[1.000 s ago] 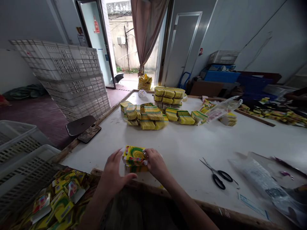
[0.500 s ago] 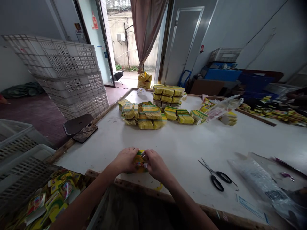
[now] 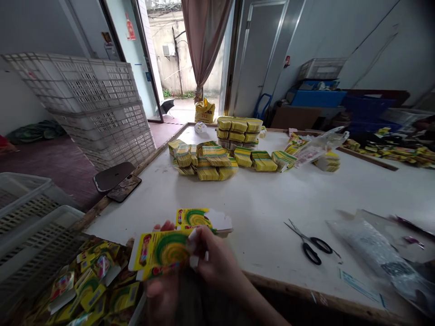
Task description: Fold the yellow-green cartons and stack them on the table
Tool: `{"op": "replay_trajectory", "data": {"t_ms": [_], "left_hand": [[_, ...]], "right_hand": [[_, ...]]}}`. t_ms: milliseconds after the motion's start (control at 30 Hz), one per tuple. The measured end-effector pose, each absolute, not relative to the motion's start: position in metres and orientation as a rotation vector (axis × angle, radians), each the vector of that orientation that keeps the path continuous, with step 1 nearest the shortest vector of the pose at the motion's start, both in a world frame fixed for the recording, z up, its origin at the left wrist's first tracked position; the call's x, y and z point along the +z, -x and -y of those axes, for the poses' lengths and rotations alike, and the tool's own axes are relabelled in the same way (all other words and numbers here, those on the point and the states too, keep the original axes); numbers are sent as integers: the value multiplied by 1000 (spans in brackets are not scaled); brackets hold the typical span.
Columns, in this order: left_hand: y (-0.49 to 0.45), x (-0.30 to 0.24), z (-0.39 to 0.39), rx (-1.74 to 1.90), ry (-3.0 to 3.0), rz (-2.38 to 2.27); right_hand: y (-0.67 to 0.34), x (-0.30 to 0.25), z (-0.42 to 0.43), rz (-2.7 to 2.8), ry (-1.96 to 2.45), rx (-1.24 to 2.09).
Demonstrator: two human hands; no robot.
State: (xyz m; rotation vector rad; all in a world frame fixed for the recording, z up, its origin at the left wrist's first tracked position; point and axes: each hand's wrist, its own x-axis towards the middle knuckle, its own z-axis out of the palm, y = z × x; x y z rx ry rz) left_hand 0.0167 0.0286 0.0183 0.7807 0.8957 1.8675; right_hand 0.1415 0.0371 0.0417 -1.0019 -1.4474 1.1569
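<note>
A yellow and green printed carton [image 3: 166, 248] with white end flaps is in front of me, above the table's near edge. My right hand [image 3: 212, 256] pinches its right end. My left hand [image 3: 163, 294] is around its left part, fingertips showing above the far edge and the thumb below; the palm is hidden and the hand is blurred. Just beyond, more flat cartons [image 3: 193, 218] of the same print lie on the table, white flaps to the right, partly covered by the held one.
Bundled carton stacks [image 3: 217, 163] stand mid-table. Black-handled scissors [image 3: 309, 242] and bubble wrap [image 3: 374, 258] lie to the right, a phone [image 3: 124, 188] at the left edge. Loose cartons [image 3: 91, 285] fill a container at lower left. White crates [image 3: 98, 104] are stacked beyond.
Both hands were together over the cartons on the table. Now one carton is lifted off, nearer and to the left, held between both hands, leaving the cartons beneath uncovered.
</note>
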Motion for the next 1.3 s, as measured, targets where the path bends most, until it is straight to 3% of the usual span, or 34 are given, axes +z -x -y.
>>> {"op": "replay_trajectory", "data": {"t_ms": [167, 367, 600, 1033, 1300], "left_hand": [[-24, 38, -17, 1824, -271, -746], [-21, 28, -20, 1774, -127, -720], [-29, 10, -9, 1551, -171, -829], [-25, -14, -3, 1446, -607, -1197], [-19, -18, -4, 1481, -662, -1098]], "right_hand": [[-116, 22, -6, 1221, 892, 1347], [-111, 15, 12, 1216, 888, 1535], [-135, 14, -1, 1089, 952, 1446], [-145, -2, -6, 743, 823, 1629], [-161, 4, -4, 983, 1007, 1597]]}}
